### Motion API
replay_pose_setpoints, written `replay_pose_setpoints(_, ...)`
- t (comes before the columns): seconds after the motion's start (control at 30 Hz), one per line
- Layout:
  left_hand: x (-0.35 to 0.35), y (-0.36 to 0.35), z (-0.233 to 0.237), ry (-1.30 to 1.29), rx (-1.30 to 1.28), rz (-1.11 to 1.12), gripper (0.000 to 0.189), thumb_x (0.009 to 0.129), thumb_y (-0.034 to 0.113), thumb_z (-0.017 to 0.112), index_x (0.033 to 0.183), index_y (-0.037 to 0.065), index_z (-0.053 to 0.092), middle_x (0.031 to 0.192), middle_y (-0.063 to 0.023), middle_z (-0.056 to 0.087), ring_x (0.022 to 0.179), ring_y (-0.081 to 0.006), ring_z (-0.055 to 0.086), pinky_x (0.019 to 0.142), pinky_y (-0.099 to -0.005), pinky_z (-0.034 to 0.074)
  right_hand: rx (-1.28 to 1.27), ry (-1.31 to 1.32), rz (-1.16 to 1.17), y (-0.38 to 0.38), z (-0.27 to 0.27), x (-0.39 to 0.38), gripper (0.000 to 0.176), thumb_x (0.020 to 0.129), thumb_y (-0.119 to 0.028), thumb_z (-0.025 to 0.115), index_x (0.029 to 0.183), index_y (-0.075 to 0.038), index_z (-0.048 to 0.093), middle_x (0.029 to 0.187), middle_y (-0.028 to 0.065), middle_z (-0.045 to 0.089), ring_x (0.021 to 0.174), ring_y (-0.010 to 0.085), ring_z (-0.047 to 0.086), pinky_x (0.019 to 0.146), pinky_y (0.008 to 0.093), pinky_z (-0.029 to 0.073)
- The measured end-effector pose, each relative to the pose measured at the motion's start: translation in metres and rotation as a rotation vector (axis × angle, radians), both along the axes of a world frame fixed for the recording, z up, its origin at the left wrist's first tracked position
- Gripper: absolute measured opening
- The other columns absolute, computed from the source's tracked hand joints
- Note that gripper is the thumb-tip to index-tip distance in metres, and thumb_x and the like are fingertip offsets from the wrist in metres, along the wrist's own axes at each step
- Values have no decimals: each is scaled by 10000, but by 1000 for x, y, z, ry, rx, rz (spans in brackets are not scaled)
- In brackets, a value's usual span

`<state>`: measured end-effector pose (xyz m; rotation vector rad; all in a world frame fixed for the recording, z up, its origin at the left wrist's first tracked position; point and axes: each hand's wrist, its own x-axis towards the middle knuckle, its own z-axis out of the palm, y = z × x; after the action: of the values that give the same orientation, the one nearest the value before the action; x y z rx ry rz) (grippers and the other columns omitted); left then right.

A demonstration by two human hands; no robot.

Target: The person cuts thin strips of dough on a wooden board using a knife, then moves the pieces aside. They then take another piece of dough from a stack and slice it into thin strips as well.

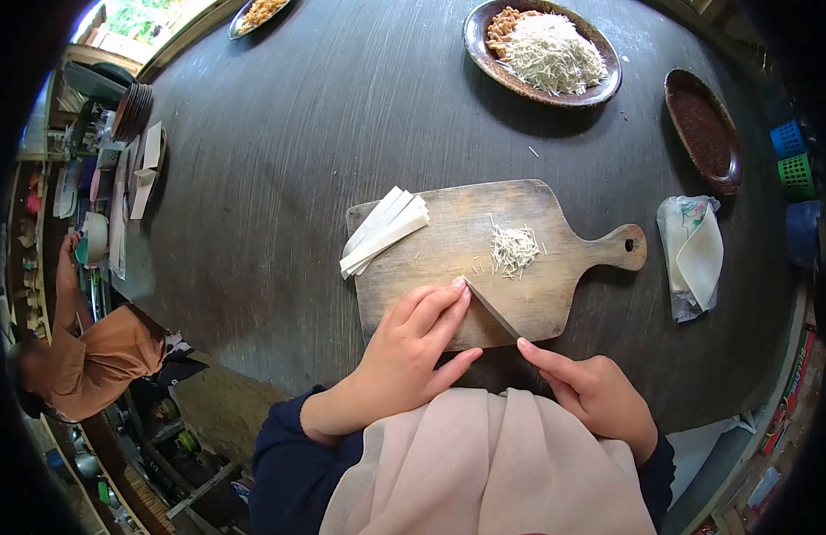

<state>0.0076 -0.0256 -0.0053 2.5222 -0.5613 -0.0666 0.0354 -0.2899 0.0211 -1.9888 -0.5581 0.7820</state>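
My right hand (pixel 587 383) grips a knife (pixel 493 309), its index finger stretched along the back. The blade lies over the front part of a wooden cutting board (pixel 458 205), its tip by the fingertips of my left hand (pixel 413 339). That hand presses down on the board with fingers together and thumb apart; what lies beneath the fingers is mostly hidden. Flat white strips (pixel 386 230) are stacked at the board's left edge. Beyond the blade sits a small heap of thin white shreds (pixel 515 251).
An oval plate (pixel 471 40) at the back holds white shreds and brown pieces. To the right are a brown oval dish (pixel 704 125) and a plastic packet with white sheets (pixel 694 254). Another plate (pixel 235 27) stands far left. Someone in brown (pixel 110 357) is at the left shelves.
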Motion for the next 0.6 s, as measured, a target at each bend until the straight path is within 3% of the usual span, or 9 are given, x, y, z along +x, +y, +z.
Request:
replay_pose_setpoints(0.3, 0, -1, 0, 13, -2, 4, 610, 879, 295, 713, 1315, -98, 549, 1358, -164, 520, 1233, -317, 489, 1013, -403, 437, -143, -97, 37, 2, 4, -4, 512, 893, -2, 651, 1375, -164, 591, 763, 216, 641, 637, 368, 649, 592, 368, 509)
replay_pose_setpoints(0.6, 0, -1, 1, 49, -19, 16, 611, 838, 249, 768, 1307, -87, 566, 1374, -177, 516, 1247, -354, 496, 1053, -424, 420, -78, -58, 20, 1, 0, -1, 504, 891, -5, 658, 1366, -162, 599, 758, 211, 640, 632, 367, 646, 589, 370, 509)
